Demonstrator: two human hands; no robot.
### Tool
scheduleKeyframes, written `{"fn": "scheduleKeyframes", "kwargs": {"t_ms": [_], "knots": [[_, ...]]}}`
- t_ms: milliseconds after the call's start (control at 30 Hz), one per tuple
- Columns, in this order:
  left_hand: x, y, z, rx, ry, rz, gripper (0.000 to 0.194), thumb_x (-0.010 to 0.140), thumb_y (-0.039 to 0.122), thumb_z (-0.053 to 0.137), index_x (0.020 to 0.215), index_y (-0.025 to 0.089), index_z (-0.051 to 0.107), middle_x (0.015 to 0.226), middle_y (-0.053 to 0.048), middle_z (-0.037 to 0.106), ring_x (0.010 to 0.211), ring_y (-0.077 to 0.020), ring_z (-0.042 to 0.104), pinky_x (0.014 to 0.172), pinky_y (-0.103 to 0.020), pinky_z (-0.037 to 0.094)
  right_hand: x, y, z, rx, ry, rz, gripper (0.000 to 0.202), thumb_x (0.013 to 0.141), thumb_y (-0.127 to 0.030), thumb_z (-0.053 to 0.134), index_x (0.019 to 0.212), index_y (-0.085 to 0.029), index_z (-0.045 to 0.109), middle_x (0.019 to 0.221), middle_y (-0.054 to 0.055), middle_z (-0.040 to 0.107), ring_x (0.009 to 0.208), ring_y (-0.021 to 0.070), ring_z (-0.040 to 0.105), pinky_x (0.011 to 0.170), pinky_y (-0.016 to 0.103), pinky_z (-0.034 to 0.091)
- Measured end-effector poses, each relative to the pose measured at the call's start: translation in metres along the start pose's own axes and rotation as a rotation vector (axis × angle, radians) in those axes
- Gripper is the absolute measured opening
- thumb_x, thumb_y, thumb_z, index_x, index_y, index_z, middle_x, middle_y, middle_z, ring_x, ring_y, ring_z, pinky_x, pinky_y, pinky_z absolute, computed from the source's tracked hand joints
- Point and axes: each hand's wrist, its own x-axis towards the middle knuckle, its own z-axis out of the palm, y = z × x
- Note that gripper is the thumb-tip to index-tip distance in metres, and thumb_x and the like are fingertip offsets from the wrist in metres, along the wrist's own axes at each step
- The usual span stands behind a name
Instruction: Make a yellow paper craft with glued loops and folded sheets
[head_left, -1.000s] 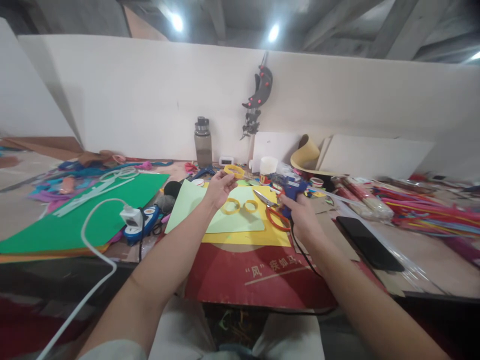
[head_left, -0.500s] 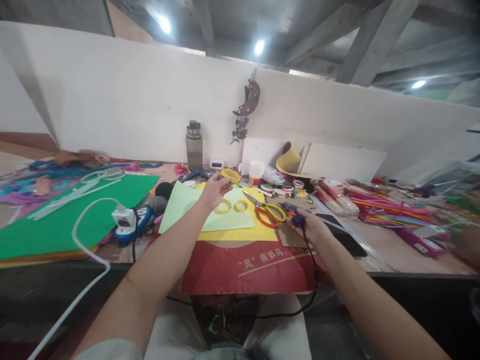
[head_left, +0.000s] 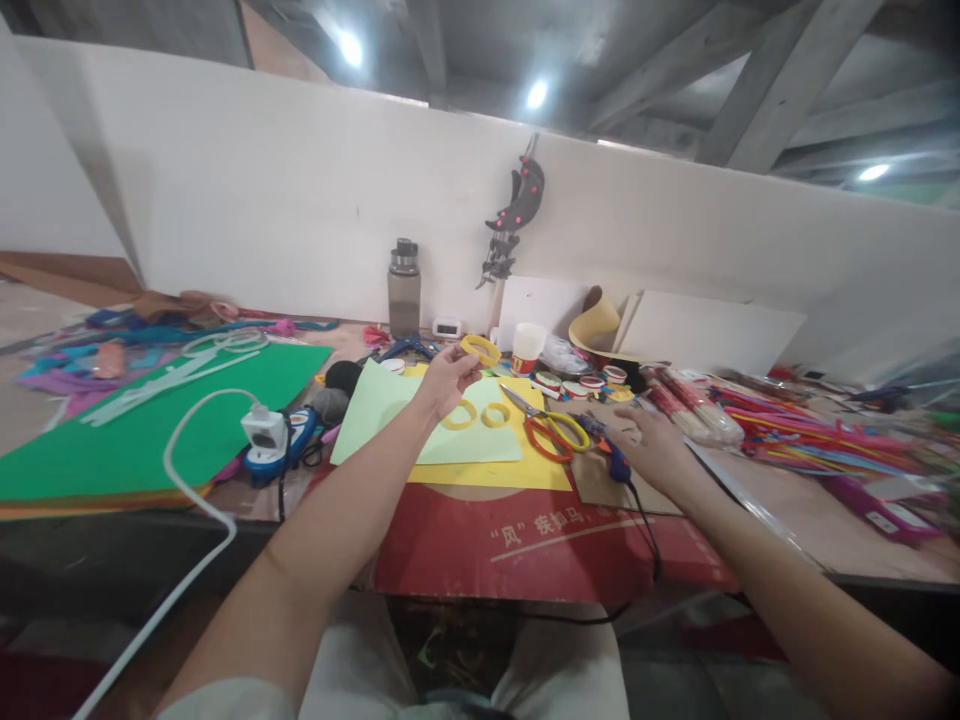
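Between the fingertips of my left hand (head_left: 452,378) is a yellow ring (head_left: 481,350), held up above the papers. Two more yellow rings, a larger ring (head_left: 460,414) and a smaller ring (head_left: 495,415), rest on the pale green sheet (head_left: 375,430), which lies over a yellow sheet (head_left: 544,475). My right hand (head_left: 651,440) is open, fingers apart, just right of a blue glue gun (head_left: 619,464) with a black cord. The glue gun lies on brown cardboard (head_left: 637,490). Scissors (head_left: 551,430) with red and yellow handles are between the rings and the glue gun.
A red board (head_left: 465,545) lies along the front edge. Green sheets (head_left: 247,400) and a white charger (head_left: 264,428) are on the left. At the back stand a bottle (head_left: 405,290) and a paper cup (head_left: 528,348). Colourful pipe cleaners (head_left: 795,430) lie to the right.
My right hand has let go of the glue gun, which now lies on the cardboard, and has opened. My left hand still holds the yellow ring. The view has shifted slightly.
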Motion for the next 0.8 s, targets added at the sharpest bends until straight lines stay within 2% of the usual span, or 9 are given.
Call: {"fn": "scheduleKeyframes", "kwargs": {"t_ms": [67,133,233,300,367,467,600,800], "knots": [[-0.002,-0.002,0.003,0.021,-0.012,0.025,0.041,0.055,0.023,0.087,0.085,0.014,0.059,0.074,0.002,0.066,0.062,-0.0069,0.058,0.06,-0.021,0.045,-0.003,-0.031,0.017,0.12,0.034,-0.236,0.031,0.082,-0.039,0.057,0.105,-0.021,0.067,0.117,0.013,0.062,0.107,0.0276,0.059,0.089,0.045,0.051],[-0.004,-0.004,0.006,0.068,-0.018,0.062,0.04,0.055,0.023,0.086,0.084,0.014,0.059,0.074,0.002,0.065,0.06,-0.0058,0.055,0.06,-0.02,0.044,-0.004,-0.067,0.04,0.263,0.077,-0.373,0.032,0.084,-0.039,0.055,0.109,-0.021,0.065,0.117,0.013,0.058,0.095,0.0231,0.06,0.077,0.039,0.055],[-0.007,-0.005,0.01,0.172,-0.014,0.137,0.035,0.059,0.024,0.083,0.082,0.014,0.059,0.075,0.001,0.065,0.062,-0.0058,0.054,0.059,-0.02,0.041,0.001,-0.111,0.077,0.418,0.125,-0.413,0.027,0.086,-0.033,0.052,0.107,-0.019,0.062,0.112,0.013,0.056,0.085,0.0198,0.06,0.066,0.034,0.055],[-0.008,-0.005,0.011,0.245,0.012,0.185,0.033,0.06,0.024,0.082,0.082,0.014,0.059,0.077,0.0,0.065,0.064,-0.0068,0.054,0.06,-0.02,0.041,0.007,-0.124,0.098,0.473,0.137,-0.401,0.025,0.085,-0.03,0.053,0.106,-0.018,0.061,0.11,0.013,0.056,0.081,0.0186,0.059,0.065,0.035,0.056],[-0.01,-0.006,0.011,0.304,0.038,0.211,0.032,0.061,0.025,0.081,0.081,0.015,0.059,0.076,0.001,0.065,0.065,-0.0074,0.055,0.061,-0.021,0.041,0.013,-0.124,0.113,0.534,0.118,-0.374,0.023,0.086,-0.03,0.053,0.104,-0.018,0.059,0.11,0.013,0.055,0.077,0.0175,0.058,0.063,0.035,0.057],[-0.012,-0.01,0.012,0.365,0.022,0.214,0.031,0.062,0.027,0.08,0.082,0.015,0.059,0.076,0.001,0.065,0.068,-0.0085,0.057,0.066,-0.023,0.044,0.021,-0.11,0.124,0.583,0.1,-0.371,0.016,0.086,-0.03,0.054,0.098,-0.02,0.058,0.104,0.01,0.055,0.077,0.0176,0.058,0.067,0.038,0.058],[-0.015,-0.017,0.016,0.433,-0.03,0.225,0.03,0.065,0.028,0.079,0.082,0.016,0.058,0.079,0.0,0.066,0.073,-0.0102,0.061,0.073,-0.025,0.047,0.025,-0.095,0.124,0.567,0.123,-0.376,0.009,0.083,-0.029,0.057,0.088,-0.021,0.058,0.094,0.006,0.056,0.081,0.0187,0.059,0.073,0.04,0.058],[-0.02,-0.015,0.023,0.556,-0.023,0.279,0.028,0.067,0.026,0.078,0.081,0.017,0.055,0.075,0.002,0.064,0.069,-0.0104,0.059,0.069,-0.025,0.047,0.023,-0.099,0.119,0.568,0.137,-0.336,0.006,0.079,-0.025,0.059,0.082,-0.021,0.058,0.089,0.004,0.058,0.077,0.0165,0.059,0.067,0.033,0.055]]}}
